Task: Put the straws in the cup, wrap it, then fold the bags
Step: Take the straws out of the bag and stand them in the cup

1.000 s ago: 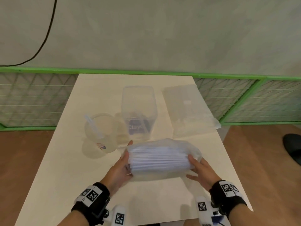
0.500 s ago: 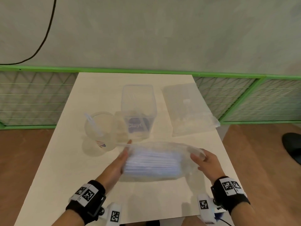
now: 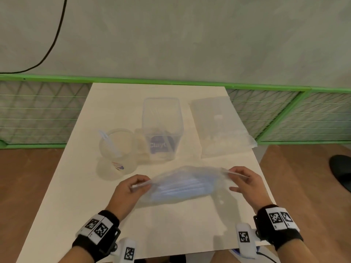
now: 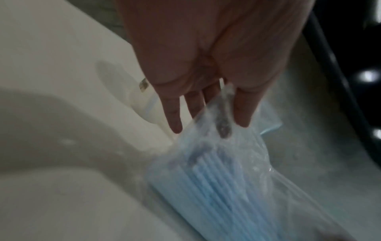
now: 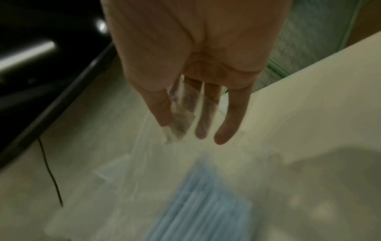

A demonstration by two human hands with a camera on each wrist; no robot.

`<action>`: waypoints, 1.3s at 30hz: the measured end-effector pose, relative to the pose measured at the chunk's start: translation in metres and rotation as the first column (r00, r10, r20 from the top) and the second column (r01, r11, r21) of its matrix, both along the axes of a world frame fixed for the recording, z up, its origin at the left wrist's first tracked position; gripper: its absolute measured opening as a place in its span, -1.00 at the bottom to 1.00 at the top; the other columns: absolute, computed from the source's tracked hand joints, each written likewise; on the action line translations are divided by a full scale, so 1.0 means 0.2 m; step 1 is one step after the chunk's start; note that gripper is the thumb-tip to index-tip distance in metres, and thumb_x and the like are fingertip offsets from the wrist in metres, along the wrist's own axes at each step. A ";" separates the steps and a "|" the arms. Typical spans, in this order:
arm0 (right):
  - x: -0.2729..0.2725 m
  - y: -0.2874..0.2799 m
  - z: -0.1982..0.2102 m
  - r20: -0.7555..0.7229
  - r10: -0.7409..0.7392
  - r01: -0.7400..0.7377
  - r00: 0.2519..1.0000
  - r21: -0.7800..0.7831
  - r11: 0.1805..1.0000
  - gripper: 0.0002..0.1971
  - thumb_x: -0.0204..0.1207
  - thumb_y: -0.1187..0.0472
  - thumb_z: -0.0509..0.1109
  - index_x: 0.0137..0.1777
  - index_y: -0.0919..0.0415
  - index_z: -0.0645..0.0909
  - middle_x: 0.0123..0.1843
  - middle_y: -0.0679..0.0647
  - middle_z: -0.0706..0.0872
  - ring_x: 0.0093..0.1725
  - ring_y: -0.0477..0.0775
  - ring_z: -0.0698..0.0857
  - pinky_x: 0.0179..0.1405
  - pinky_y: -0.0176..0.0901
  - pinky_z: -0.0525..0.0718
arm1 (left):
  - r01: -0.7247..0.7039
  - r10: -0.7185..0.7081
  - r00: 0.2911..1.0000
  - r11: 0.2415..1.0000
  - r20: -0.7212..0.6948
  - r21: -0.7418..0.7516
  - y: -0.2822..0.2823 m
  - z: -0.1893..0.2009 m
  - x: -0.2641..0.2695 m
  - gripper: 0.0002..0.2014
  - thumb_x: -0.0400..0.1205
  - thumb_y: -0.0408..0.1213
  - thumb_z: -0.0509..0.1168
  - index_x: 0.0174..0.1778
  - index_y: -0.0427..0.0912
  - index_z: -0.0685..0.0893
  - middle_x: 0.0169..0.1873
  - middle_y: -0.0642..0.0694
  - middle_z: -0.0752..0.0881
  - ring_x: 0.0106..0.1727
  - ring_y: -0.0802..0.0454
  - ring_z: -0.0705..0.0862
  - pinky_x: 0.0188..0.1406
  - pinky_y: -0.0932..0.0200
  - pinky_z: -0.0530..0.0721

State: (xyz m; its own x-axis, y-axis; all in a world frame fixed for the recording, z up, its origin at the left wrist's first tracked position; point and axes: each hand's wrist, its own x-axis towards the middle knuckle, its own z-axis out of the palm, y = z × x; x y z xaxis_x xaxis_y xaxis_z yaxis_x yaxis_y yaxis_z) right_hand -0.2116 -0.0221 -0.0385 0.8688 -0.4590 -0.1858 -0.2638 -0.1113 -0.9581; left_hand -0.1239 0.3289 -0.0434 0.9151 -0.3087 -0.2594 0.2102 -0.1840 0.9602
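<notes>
A clear plastic bag of blue straws hangs just above the near middle of the table. My left hand pinches its left corner, and my right hand pinches its right corner. The bag's plastic passes between the left fingers in the left wrist view, and the bundle of blue straws fills the bag below. A corner of the bag sits between the right thumb and fingers in the right wrist view. A clear cup with one straw in it stands at the left.
A tall clear square container with a purple label stands behind the bag. Another flat clear bag lies at the back right. The cream table ends at a green mesh fence. A dark shoe is on the floor at right.
Both hands shifted from cupping the ends of the straw bag to pinching its top corners. The bag has been pulled out wider and flatter.
</notes>
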 end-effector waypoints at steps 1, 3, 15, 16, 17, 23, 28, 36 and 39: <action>0.00 -0.01 -0.03 -0.032 0.025 -0.028 0.999 -0.078 0.997 -0.86 0.56 0.31 0.48 -0.13 0.04 0.76 -0.11 -0.02 0.80 0.01 0.18 0.76 -0.16 0.05 0.81 | -0.031 0.031 1.000 0.998 0.000 0.046 0.01 -0.04 0.01 -0.94 0.48 -0.20 0.53 -0.22 0.05 0.78 -0.19 0.09 0.79 -0.11 0.09 0.69 -0.07 0.22 0.57; 0.01 -0.04 -0.10 -0.047 0.010 -0.019 0.999 -0.183 0.983 -0.87 0.53 0.24 0.52 -0.11 -0.06 0.76 -0.07 -0.16 0.79 0.07 0.15 0.73 -0.02 0.14 0.79 | -0.093 0.094 0.995 0.994 -0.015 0.063 0.02 -0.07 0.03 -0.94 0.51 -0.15 0.51 -0.16 0.08 0.77 -0.15 0.13 0.79 -0.09 0.07 0.68 -0.07 0.20 0.56; 0.11 0.16 -0.19 -0.198 0.022 0.045 0.980 0.329 0.943 -0.73 0.64 0.09 0.38 0.32 -0.10 0.64 0.24 0.00 0.72 0.23 0.08 0.69 0.15 0.07 0.68 | -0.154 0.051 0.886 0.969 -0.461 -0.191 -0.18 0.00 0.03 -0.67 0.72 0.12 0.10 0.32 0.22 0.61 0.23 0.02 0.62 0.13 -0.07 0.67 0.00 0.01 0.63; 0.11 0.15 -0.17 -0.180 0.006 0.061 0.984 0.363 0.930 -0.73 0.67 0.08 0.33 0.34 -0.08 0.64 0.22 0.01 0.74 0.20 0.10 0.72 0.17 0.10 0.70 | -0.194 0.050 0.866 0.951 -0.498 -0.242 -0.16 0.03 0.03 -0.68 0.72 0.11 0.09 0.33 0.21 0.58 0.21 0.05 0.62 0.13 -0.07 0.68 -0.03 -0.01 0.64; 0.10 0.14 -0.15 -0.173 -0.006 0.070 0.985 0.369 0.927 -0.73 0.69 0.05 0.29 0.34 -0.07 0.66 0.19 0.03 0.77 0.16 0.12 0.76 0.18 0.11 0.72 | -0.212 0.048 0.853 0.942 -0.520 -0.261 -0.15 0.02 0.04 -0.68 0.71 0.11 0.09 0.33 0.22 0.56 0.21 0.05 0.63 0.14 -0.09 0.69 -0.02 -0.04 0.64; 0.07 0.08 -0.18 -0.284 0.195 -0.204 0.939 -0.003 0.979 -0.79 0.61 -0.04 0.40 0.17 -0.11 0.77 0.19 -0.09 0.79 0.22 -0.01 0.72 0.19 -0.05 0.65 | -0.070 -0.010 0.887 0.985 -0.462 -0.156 -0.13 0.01 0.04 -0.74 0.69 0.04 0.21 0.27 0.24 0.65 0.20 0.04 0.71 0.27 -0.07 0.65 0.10 -0.10 0.61; 0.04 0.01 -0.13 -0.039 -0.006 0.007 0.999 0.007 1.000 -0.84 0.51 0.18 0.53 0.08 0.08 0.77 -0.06 -0.01 0.84 -0.07 0.01 0.74 -0.16 -0.20 0.63 | -0.076 0.074 0.997 0.992 0.015 0.105 -0.08 -0.02 0.05 -0.82 0.58 -0.21 0.45 0.02 0.19 0.77 0.20 0.17 0.68 0.20 0.27 0.62 0.14 0.27 0.48; 0.05 -0.07 0.19 0.193 0.098 -0.017 0.976 -0.379 0.925 -0.85 0.54 0.30 0.47 -0.05 0.04 0.81 -0.09 -0.22 0.83 -0.11 -0.25 0.76 -0.07 -0.43 0.65 | -0.168 0.099 0.887 0.979 0.451 0.114 0.06 0.27 0.00 -0.84 0.41 -0.31 0.55 -0.18 0.03 0.80 -0.21 0.27 0.80 -0.12 0.40 0.73 -0.13 0.58 0.54; 0.03 -0.05 0.16 0.093 0.170 -0.112 0.981 -0.445 0.889 -0.85 0.57 0.23 0.45 -0.03 -0.08 0.78 0.00 -0.23 0.81 -0.02 -0.25 0.73 -0.10 -0.50 0.61 | -0.129 -0.026 0.869 0.952 0.494 0.277 0.12 0.23 0.01 -0.81 0.41 -0.24 0.55 -0.25 0.19 0.74 -0.20 0.39 0.76 -0.12 0.45 0.70 -0.22 0.59 0.50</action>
State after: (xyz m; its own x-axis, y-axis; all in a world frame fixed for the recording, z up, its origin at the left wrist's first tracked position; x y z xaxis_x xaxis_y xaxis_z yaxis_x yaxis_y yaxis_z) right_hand -0.2058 -0.0326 -0.0069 0.9330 -0.3393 0.1196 -0.0946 -0.5519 -0.8285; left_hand -0.1222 0.3522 0.0024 0.9590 -0.2391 0.1522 -0.2519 -0.4732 0.8442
